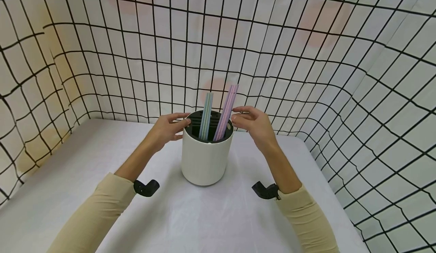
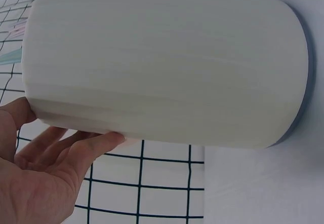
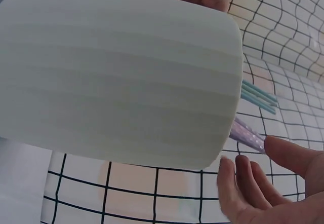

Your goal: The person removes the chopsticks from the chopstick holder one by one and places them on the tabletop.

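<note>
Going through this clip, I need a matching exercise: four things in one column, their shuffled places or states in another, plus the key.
1. white holder
2. blue-green sticks
3. pink-purple sticks
4. left hand

A. in the holder, nearer the right hand
B. touching the holder near its rim
C. standing upright on the table
D. in the holder, nearer the left hand

Pairs: 1-C, 2-D, 3-A, 4-B

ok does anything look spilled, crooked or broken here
Nothing looks spilled or broken: the white holder stands upright on the table. Only the pink sticks look a bit askew, leaning toward the right hand, farther than the blue-green sticks beside them. Loose sticks often lean, so it hardly seems odd.
</note>
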A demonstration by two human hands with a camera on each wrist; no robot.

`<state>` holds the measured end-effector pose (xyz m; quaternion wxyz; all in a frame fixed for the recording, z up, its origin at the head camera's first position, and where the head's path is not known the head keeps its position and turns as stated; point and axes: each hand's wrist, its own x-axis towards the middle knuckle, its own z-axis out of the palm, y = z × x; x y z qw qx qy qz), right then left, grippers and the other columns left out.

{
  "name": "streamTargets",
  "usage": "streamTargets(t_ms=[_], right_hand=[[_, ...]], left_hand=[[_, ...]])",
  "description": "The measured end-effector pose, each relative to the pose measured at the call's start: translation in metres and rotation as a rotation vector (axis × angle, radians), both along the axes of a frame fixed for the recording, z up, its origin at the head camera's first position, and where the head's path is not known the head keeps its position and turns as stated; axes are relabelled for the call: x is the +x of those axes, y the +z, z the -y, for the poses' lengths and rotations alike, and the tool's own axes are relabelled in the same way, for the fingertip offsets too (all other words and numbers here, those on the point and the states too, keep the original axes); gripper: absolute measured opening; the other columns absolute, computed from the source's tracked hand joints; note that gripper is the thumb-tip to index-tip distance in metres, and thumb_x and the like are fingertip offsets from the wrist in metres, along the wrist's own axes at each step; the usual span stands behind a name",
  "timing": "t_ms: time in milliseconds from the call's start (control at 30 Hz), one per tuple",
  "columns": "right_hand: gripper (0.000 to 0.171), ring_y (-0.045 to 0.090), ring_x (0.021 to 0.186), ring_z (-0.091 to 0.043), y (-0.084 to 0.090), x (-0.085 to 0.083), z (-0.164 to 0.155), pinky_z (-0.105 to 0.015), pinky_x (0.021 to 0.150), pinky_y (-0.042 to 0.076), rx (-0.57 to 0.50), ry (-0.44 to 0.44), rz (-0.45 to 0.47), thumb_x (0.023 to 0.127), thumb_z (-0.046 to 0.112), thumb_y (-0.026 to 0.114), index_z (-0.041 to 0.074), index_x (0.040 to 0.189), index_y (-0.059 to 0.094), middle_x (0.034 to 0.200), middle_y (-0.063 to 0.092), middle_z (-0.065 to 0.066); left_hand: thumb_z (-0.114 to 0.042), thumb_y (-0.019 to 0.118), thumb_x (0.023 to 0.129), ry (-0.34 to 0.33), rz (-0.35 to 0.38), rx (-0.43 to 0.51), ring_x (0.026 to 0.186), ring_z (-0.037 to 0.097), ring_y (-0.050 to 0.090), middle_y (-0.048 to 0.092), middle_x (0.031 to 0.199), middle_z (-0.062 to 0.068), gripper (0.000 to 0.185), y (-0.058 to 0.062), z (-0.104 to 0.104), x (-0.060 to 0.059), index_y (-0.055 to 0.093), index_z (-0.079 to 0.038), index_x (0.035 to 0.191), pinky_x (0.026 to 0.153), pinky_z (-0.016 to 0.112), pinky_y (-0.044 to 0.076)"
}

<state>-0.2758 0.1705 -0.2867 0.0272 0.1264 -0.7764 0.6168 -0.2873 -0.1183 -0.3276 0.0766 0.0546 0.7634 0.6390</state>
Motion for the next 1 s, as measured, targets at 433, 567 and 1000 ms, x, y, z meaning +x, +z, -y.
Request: streamTargets(t_ms=[433,567,1000], right_hand=[[0.032,0.066,0.111,-0.027,-0.001,0.0,0.009,-0.056,0.118,0.037,0.065,0.036,0.083,0.097,0.019,0.071,0.008,0.126,0.061,0.118,0.072,-0.015],[0.031,0.065,0.112,-0.029,-0.003,-0.001,0.009,-0.058,0.119,0.036,0.057,0.037,0.071,0.097,0.018,0.07,0.007,0.125,0.061,0.117,0.072,-0.016],[0.028,0.067,0.106,-0.027,-0.007,-0.004,0.011,-0.055,0.116,0.041,0.033,0.001,0.053,0.096,0.017,0.072,0.005,0.12,0.062,0.113,0.074,-0.015]], left_hand=[[-0.032,0.063,0.102,-0.003,-0.007,0.004,0.134,0.027,0.057,0.057,0.146,0.011,0.05,0.0,0.0,0.0,0.053,-0.018,0.149,0.102,0.041,0.058],[-0.032,0.063,0.102,-0.002,-0.012,0.005,0.134,0.026,0.057,0.057,0.146,0.01,0.049,-0.001,0.0,-0.001,0.054,-0.017,0.148,0.101,0.041,0.058],[-0.034,0.065,0.101,-0.001,-0.009,0.004,0.133,0.026,0.058,0.058,0.145,0.01,0.05,-0.003,0.002,-0.002,0.054,-0.017,0.148,0.1,0.039,0.059]])
